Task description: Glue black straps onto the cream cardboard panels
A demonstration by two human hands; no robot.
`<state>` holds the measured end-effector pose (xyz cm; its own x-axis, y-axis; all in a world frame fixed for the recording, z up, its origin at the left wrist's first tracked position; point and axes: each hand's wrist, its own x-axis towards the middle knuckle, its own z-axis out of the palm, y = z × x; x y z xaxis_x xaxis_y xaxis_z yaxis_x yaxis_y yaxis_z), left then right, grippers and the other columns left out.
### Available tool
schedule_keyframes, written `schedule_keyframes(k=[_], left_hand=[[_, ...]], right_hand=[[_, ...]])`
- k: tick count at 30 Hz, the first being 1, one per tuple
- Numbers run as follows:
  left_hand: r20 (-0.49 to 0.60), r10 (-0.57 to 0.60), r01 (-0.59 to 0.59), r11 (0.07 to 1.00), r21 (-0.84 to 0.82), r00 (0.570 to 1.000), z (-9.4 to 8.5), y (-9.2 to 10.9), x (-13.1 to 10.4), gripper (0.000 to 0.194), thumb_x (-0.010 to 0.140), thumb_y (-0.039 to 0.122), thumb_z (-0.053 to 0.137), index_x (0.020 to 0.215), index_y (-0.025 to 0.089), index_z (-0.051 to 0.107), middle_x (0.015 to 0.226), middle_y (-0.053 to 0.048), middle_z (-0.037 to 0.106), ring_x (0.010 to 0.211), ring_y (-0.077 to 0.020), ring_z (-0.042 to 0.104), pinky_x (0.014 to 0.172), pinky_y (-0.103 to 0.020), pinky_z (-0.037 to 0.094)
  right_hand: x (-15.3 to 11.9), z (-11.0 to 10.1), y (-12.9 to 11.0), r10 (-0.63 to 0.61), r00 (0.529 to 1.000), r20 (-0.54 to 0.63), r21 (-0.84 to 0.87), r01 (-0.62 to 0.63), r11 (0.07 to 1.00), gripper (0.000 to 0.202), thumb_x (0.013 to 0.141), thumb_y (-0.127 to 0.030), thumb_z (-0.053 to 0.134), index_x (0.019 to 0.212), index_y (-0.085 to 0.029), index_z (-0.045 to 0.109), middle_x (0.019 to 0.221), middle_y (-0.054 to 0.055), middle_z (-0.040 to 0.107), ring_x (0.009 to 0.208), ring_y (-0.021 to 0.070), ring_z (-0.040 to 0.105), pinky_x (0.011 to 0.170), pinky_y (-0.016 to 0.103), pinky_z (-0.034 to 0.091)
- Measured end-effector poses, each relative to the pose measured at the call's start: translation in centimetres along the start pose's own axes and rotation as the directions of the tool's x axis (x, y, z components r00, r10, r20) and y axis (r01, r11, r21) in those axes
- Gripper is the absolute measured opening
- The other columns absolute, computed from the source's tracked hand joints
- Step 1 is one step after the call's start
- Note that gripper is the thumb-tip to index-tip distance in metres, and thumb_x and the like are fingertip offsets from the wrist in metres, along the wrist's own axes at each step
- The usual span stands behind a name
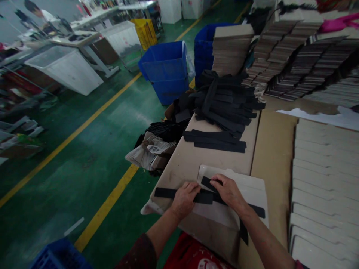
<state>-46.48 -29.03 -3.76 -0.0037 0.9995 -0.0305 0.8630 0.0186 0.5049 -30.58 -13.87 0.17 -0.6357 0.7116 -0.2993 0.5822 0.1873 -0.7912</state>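
Observation:
My left hand (185,198) lies across a flat black strip (165,192) near the table's front left corner, its fingers closed on it. My right hand (227,189) pinches the end of another black strip (206,182), a little to the right. Beneath both hands is a pale, flat panel (252,184) with rounded corners. A further length of black strip (256,210) shows across the panel, passing under my right wrist. One more dark end (244,233) hangs below my right forearm. My fingertips are partly hidden.
Loose black strips (193,135) lie beyond the panel, before a big heap of them (221,101). Overlapping pale panels (322,194) cover the right side. Tall stacks of sheets (305,63) stand behind. Blue bins (168,74) are on the green floor, and a person (42,15) sits far left.

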Motion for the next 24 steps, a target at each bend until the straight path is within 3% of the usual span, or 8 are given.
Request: schedule_keyframes(k=[10, 18, 24], left_hand=[[0.002, -0.008, 0.008, 0.999, 0.04, 1.0, 0.9, -0.9, -0.2, 0.051, 0.077, 0.01, 0.053, 0.127, 0.02, 0.057, 0.127, -0.007, 0.059, 0.106, -0.0244, 0.053, 0.092, -0.037, 0.05], [0.02, 0.003, -0.004, 0.997, 0.078, 1.0, 0.8, -0.8, -0.1, 0.052, 0.078, 0.011, 0.052, 0.129, 0.02, 0.056, 0.144, -0.005, 0.051, 0.105, -0.0234, 0.054, 0.092, -0.038, 0.05], [-0.016, 0.04, -0.039, 0.997, 0.064, 0.999, 1.1, -1.0, -0.1, 0.048, 0.08, 0.011, 0.05, 0.126, 0.02, 0.058, 0.145, -0.005, 0.052, 0.106, -0.0228, 0.053, 0.094, -0.038, 0.048]], right_hand=[[2.1, 1.9, 0.0, -0.065, 0.995, 0.071, -0.271, 0.082, 0.959, 0.018, 0.09, -0.023, 0.05, 0.088, -0.021, 0.068, 0.096, 0.005, 0.067, 0.094, 0.0202, 0.061, 0.088, 0.031, 0.043], [2.0, 1.9, -0.9, -0.021, 0.998, 0.054, -0.445, 0.043, 0.895, 0.013, 0.092, -0.019, 0.051, 0.097, -0.021, 0.063, 0.103, 0.006, 0.065, 0.093, 0.0198, 0.061, 0.079, 0.029, 0.042], [1.9, 2.1, -1.1, -0.005, 0.999, 0.052, -0.514, 0.032, 0.857, 0.011, 0.093, -0.02, 0.051, 0.099, -0.023, 0.06, 0.103, 0.004, 0.064, 0.089, 0.0196, 0.062, 0.072, 0.029, 0.042]])
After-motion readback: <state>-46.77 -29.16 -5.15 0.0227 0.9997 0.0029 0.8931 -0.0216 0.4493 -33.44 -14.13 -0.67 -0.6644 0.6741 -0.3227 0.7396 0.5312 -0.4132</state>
